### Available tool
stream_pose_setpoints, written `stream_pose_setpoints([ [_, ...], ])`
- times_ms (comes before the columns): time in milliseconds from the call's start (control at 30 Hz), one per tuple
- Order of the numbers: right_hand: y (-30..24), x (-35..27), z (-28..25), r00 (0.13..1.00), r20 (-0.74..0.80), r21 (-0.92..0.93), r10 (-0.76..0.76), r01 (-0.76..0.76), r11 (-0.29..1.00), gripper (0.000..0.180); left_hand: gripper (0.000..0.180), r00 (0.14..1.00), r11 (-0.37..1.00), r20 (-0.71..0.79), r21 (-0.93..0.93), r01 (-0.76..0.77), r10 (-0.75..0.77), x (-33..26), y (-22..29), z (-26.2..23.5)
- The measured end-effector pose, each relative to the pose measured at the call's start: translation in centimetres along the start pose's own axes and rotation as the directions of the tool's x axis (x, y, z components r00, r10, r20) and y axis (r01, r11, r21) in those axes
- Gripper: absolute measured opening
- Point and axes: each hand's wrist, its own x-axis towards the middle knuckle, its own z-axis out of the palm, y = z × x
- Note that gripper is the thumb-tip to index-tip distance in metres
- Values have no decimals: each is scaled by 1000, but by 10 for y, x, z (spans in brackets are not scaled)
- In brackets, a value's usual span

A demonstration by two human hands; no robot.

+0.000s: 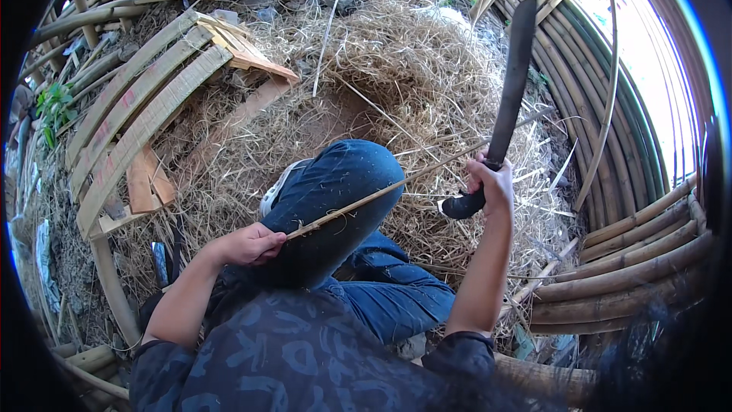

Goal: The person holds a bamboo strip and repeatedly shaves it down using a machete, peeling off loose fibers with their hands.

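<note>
My left hand [250, 245] is closed round the near end of a long thin bamboo strip [374, 197]. The strip slants up to the right, passing over my raised knee in blue jeans [347, 172]. My right hand [490, 181] grips the black handle of a machete [512, 76], whose long dark blade points up and away from me. The strip's far part runs close to the base of the blade; whether they touch I cannot tell.
Pale shavings [412, 46] cover the ground around my legs. A wooden pallet [145, 99] lies tilted at the left. Stacked bamboo poles [610, 290] stand at the right, and more poles curve round the far side. A thin pale strip [325, 46] lies on the shavings.
</note>
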Motion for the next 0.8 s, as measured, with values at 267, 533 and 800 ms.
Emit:
stream_pose_setpoints([
  [267, 16, -6, 26, 977, 153, -211, 148, -114, 971, 19, 42, 999, 995, 40, -100, -2, 6, 3, -3, 1],
  [533, 30, -18, 40, 973, 147, -13, 177, -177, 984, 19, 41, 1000, 995, -12, -94, -14, 13, 2, -6, 2],
  [800, 30, -32, 46, 970, 148, 58, 195, -205, 977, 18, 40, 999, 995, -33, -92, -43, 40, 1, -11, 3],
])
